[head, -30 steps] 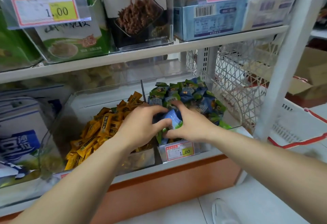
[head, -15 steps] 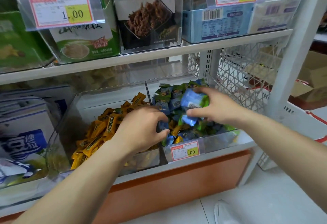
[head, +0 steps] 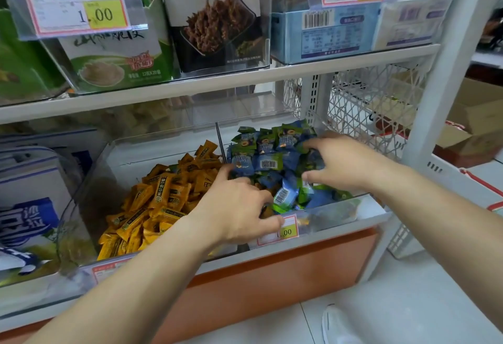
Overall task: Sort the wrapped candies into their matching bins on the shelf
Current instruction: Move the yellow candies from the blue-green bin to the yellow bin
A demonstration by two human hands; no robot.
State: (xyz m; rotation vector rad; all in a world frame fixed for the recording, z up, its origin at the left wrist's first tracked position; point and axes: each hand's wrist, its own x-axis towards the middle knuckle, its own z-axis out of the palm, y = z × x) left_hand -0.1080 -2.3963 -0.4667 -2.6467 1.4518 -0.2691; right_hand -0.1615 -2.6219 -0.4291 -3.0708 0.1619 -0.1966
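Two clear bins stand side by side on the lower shelf. The left bin holds yellow wrapped candies. Blue-and-green wrapped candies are heaped in the right bin. My left hand reaches over the divider between the bins with fingers spread, fingertips against a blue candy with a barcode at the bin's front. Over the blue pile lies my right hand, palm down, its fingers apart and holding nothing.
A 1.00 price tag is clipped to the right bin's front. The upper shelf carries boxed snacks just above the bins. A white shelf post and a mesh basket stand right. My shoe shows on the floor.
My right hand carried a blue candy from the bin's front up to the back of the pile and let it go. My left hand's fingers have spread apart.
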